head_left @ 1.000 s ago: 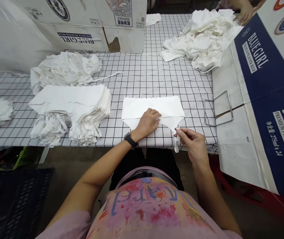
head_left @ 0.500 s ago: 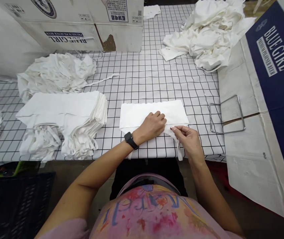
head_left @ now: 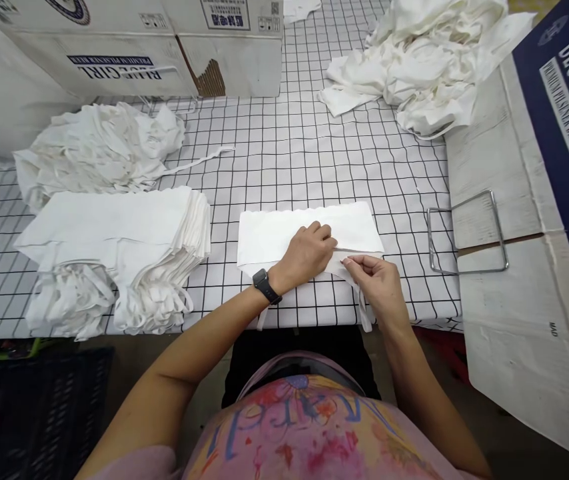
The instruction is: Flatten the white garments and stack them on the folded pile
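Well left of the fingers, a neat stack of folded white fabric pieces (head_left: pixel 109 223) lies on the bench with its black-and-white checked cover (head_left: pixel 264 160). Directly under the curled fingers of the left hand (head_left: pixel 307 257) lies a flat, scallop-edged white fabric piece (head_left: pixel 269 233), though whether they grip or merely press is hidden; just rightward, thumb and forefinger of the right hand (head_left: pixel 377 277) pinch its lower edge. Pulling rightward under too light a left-hand press could skew or crease it.
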A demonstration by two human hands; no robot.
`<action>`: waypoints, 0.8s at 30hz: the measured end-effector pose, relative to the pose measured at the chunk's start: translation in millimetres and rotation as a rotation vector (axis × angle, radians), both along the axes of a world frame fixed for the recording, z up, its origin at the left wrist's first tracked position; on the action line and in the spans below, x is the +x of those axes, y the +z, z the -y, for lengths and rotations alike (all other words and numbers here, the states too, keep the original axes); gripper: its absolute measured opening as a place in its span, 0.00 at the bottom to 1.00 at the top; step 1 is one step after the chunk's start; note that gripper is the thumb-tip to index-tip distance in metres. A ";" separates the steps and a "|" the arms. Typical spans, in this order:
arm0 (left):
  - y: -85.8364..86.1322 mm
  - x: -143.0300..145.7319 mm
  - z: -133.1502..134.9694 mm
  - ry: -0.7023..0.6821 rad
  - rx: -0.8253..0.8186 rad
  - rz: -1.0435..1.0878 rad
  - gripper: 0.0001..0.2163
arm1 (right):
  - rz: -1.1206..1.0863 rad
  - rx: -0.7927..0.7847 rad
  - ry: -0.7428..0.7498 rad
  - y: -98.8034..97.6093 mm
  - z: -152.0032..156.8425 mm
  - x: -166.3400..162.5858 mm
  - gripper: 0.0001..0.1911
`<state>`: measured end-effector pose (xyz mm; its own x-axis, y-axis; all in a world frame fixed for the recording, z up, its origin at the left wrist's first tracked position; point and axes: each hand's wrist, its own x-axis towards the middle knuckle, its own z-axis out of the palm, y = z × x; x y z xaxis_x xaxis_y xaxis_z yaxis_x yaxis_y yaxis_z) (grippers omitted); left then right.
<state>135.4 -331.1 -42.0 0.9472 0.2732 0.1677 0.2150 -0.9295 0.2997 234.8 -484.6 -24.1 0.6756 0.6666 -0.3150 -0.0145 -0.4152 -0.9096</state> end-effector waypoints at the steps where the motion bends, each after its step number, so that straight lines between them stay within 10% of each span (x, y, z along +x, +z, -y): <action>1: -2.0 0.4 -1.8 0.019 -0.072 0.031 0.10 | 0.006 -0.001 0.009 -1.3 -1.2 -0.2 0.17; 9: -9.9 2.2 -9.0 0.064 -0.382 0.147 0.06 | 0.114 -0.018 0.054 -7.9 -13.7 2.5 0.16; 24: -13.4 2.3 -4.9 0.058 -0.295 0.119 0.08 | 0.142 -0.040 0.106 -0.9 -22.6 9.4 0.17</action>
